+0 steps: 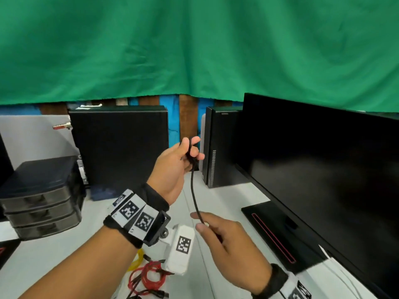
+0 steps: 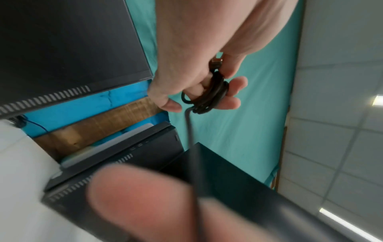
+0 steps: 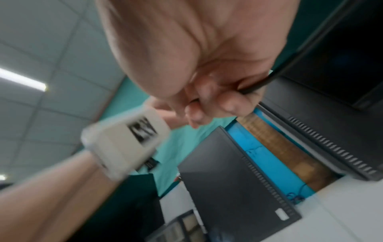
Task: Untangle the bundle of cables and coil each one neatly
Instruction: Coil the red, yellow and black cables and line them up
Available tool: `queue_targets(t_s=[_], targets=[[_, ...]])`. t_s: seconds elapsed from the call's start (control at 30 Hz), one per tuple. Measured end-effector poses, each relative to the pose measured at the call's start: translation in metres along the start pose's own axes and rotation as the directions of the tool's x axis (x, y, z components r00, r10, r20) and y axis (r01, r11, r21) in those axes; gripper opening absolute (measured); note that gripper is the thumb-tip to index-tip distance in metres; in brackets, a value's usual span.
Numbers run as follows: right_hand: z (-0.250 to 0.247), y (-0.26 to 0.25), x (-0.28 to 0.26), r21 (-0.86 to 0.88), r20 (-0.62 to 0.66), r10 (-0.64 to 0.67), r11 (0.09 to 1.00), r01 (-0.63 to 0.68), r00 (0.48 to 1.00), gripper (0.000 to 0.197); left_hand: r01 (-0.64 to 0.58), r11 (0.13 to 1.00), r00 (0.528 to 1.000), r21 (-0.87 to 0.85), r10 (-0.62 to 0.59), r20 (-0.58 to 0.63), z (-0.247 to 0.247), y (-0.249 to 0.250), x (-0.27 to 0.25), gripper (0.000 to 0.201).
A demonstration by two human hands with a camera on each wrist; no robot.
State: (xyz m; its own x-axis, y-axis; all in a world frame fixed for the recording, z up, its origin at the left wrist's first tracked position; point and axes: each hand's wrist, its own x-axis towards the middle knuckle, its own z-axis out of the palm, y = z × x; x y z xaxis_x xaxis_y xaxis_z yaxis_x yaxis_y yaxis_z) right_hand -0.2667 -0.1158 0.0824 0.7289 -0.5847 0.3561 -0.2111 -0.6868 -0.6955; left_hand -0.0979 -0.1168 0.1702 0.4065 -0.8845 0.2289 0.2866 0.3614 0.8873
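Note:
My left hand (image 1: 190, 152) is raised above the desk and grips a small coil of black cable (image 2: 209, 93) wound round its fingers, with a plug end near the thumb. From the coil a free strand of the black cable (image 1: 194, 195) hangs down to my right hand (image 1: 207, 225), which pinches it between thumb and forefinger; the right wrist view shows the black cable (image 3: 259, 85) running through that hand (image 3: 223, 98). On the desk below my left wrist lie red cables (image 1: 149, 279) and a yellow cable (image 1: 137, 260), loosely tangled.
A black monitor (image 1: 319, 169) on its stand fills the right. Two black computer cases (image 1: 121, 145) stand at the back of the white desk (image 1: 64, 255). A dark drawer unit (image 1: 41, 197) sits at the left. A green cloth hangs behind.

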Motion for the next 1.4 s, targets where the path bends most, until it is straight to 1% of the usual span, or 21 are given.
queue_targets(t_s=[0.07, 0.13, 0.2, 0.23, 0.33, 0.4, 0.43, 0.5, 0.57, 0.67, 0.7, 0.73, 0.8, 0.87, 0.9, 0.97, 1.03, 1.1, 1.2, 1.27, 1.4], targets=[[-0.01, -0.017, -0.012, -0.029, 0.101, -0.012, 0.999, 0.015, 0.995, 0.027, -0.068, 0.967, 0.996, 0.245, 0.079, -0.033, -0.004, -0.015, -0.005, 0.036], [-0.023, -0.033, -0.023, 0.001, 0.094, -0.048, 0.999, 0.048, 0.994, 0.022, -0.11, 0.827, 0.993, 0.552, 0.114, 0.026, -0.01, -0.033, -0.014, 0.043], [-0.039, -0.044, -0.031, 0.066, 0.011, -0.118, 0.991, 0.117, 0.993, 0.02, -0.146, 0.691, 0.981, 0.708, 0.011, 0.192, -0.016, -0.048, -0.032, 0.049], [-0.047, -0.046, -0.033, 0.106, -0.061, -0.145, 0.983, 0.151, 0.988, 0.021, -0.144, 0.676, 0.962, 0.723, -0.075, 0.262, -0.019, -0.055, -0.044, 0.058], [-0.064, -0.03, -0.033, 0.166, -0.311, -0.092, 0.975, 0.149, 0.946, 0.019, -0.061, 0.749, 0.899, 0.66, -0.246, 0.362, -0.019, -0.058, -0.089, 0.071], [-0.064, -0.007, -0.032, 0.294, -0.413, 0.064, 0.953, 0.067, 0.909, 0.015, 0.025, 0.858, 0.88, 0.514, -0.263, 0.396, -0.014, -0.05, -0.117, 0.067], [-0.058, 0.003, -0.034, 0.353, -0.414, 0.137, 0.936, 0.02, 0.9, 0.015, 0.062, 0.906, 0.885, 0.418, -0.244, 0.397, -0.012, -0.043, -0.129, 0.062], [-0.037, 0.011, -0.043, 0.34, -0.335, 0.175, 0.939, -0.054, 0.926, 0.018, 0.116, 0.973, 0.915, 0.202, -0.184, 0.36, -0.01, -0.031, -0.145, 0.052], [-0.007, 0.008, -0.058, 0.235, -0.217, 0.117, 0.97, -0.064, 0.969, 0.023, 0.142, 0.99, 0.946, 0.009, -0.138, 0.294, -0.008, -0.023, -0.152, 0.048], [0.033, -0.007, -0.076, 0.043, -0.076, 0.042, 0.998, -0.039, 0.996, 0.023, 0.09, 0.988, 0.99, -0.127, -0.075, 0.121, -0.019, -0.016, -0.148, 0.048], [0.042, -0.018, -0.078, -0.034, 0.017, 0.054, 0.998, -0.053, 0.998, 0.024, 0.03, 0.997, 0.997, -0.069, -0.026, 0.067, -0.025, -0.015, -0.143, 0.047], [0.048, -0.029, -0.078, -0.125, 0.145, 0.081, 0.99, -0.063, 0.986, 0.03, -0.047, 0.996, 0.999, 0.081, 0.045, 0.021, -0.032, -0.015, -0.138, 0.046], [0.048, -0.052, -0.074, -0.195, 0.368, 0.132, 0.979, -0.062, 0.921, 0.041, -0.168, 0.867, 0.984, 0.469, 0.174, 0.032, -0.046, -0.019, -0.132, 0.05], [0.035, -0.067, -0.068, -0.116, 0.417, 0.076, 0.993, -0.03, 0.906, 0.038, -0.183, 0.724, 0.983, 0.665, 0.134, 0.125, -0.058, -0.03, -0.129, 0.055], [0.024, -0.075, -0.065, -0.042, 0.366, 0.013, 0.999, 0.002, 0.931, 0.033, -0.165, 0.707, 0.985, 0.687, 0.078, 0.157, -0.063, -0.034, -0.129, 0.057], [0.001, -0.082, -0.059, 0.104, 0.193, -0.073, 0.993, 0.054, 0.979, 0.026, -0.091, 0.761, 0.981, 0.642, -0.044, 0.191, -0.069, -0.035, -0.129, 0.052], [-0.014, -0.079, -0.052, 0.191, 0.05, -0.118, 0.976, 0.106, 0.992, 0.027, -0.028, 0.81, 0.978, 0.586, -0.101, 0.185, -0.071, -0.03, -0.129, 0.046], [-0.02, -0.073, -0.047, 0.218, 0.035, -0.182, 0.961, 0.17, 0.983, 0.029, -0.007, 0.831, 0.978, 0.557, -0.111, 0.178, -0.07, -0.025, -0.128, 0.045], [-0.014, -0.072, -0.047, 0.242, 0.149, -0.212, 0.955, 0.173, 0.966, 0.027, -0.016, 0.864, 0.986, 0.504, -0.07, 0.152, -0.071, -0.024, -0.128, 0.053], [-0.009, -0.073, -0.044, 0.281, 0.12, -0.242, 0.938, 0.201, 0.963, 0.023, 0.007, 0.871, 0.977, 0.491, -0.111, 0.183, -0.071, -0.023, -0.132, 0.052], [-0.004, -0.048, -0.02, 0.228, -0.216, -0.149, 0.953, 0.198, 0.965, 0.022, 0.052, 0.931, 0.92, 0.362, -0.186, 0.346, -0.063, -0.017, -0.146, 0.057]])
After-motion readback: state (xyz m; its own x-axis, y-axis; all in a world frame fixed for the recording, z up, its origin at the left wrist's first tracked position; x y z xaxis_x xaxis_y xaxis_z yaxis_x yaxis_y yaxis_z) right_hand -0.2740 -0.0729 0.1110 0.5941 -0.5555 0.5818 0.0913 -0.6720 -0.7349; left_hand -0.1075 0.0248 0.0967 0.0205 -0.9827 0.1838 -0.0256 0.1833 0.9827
